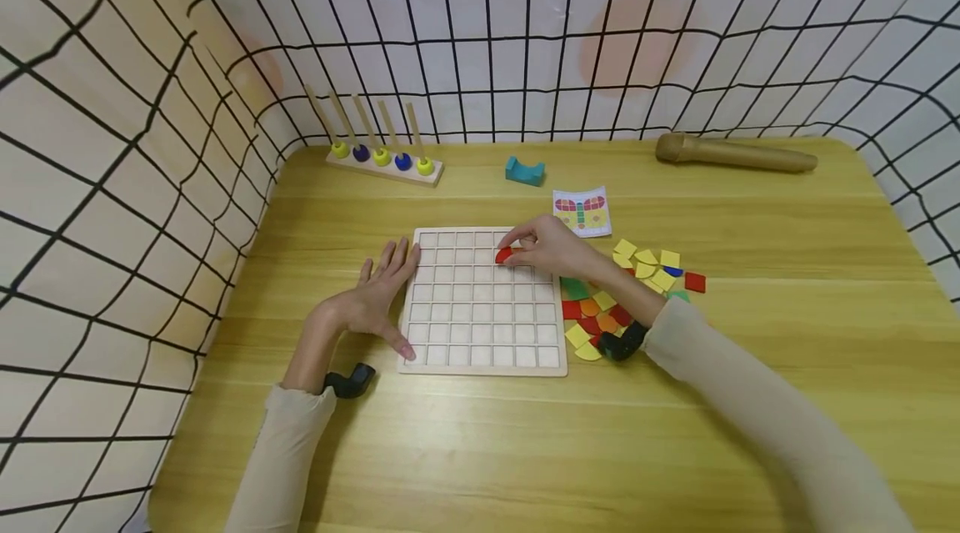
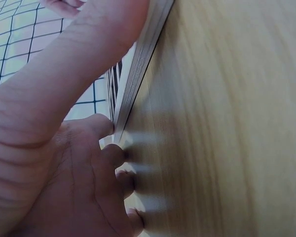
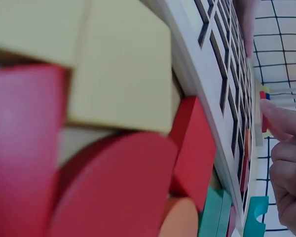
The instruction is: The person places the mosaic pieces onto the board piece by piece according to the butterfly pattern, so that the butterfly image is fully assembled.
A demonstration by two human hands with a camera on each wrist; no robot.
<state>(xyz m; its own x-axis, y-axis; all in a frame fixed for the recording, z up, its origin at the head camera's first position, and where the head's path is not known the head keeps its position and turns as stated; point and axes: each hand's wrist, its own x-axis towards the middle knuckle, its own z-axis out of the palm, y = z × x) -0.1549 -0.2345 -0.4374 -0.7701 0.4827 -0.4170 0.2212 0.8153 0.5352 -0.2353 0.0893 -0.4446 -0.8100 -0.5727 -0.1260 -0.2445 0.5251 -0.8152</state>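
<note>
One curved red tile (image 1: 502,256) sits between fingers (image 1: 520,232).

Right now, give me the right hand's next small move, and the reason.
Probably lower the red piece onto the grid board: the right hand pinches it over the board's upper part, and the left hand touches the board's left side, which should help steady it.

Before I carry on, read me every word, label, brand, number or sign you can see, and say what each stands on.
None: no text can be read in any view.
Card: a coloured pattern; any fine print is too small to read.
Board: no lettering visible on its squares.
Red piece in the right hand: no marking visible.
</note>
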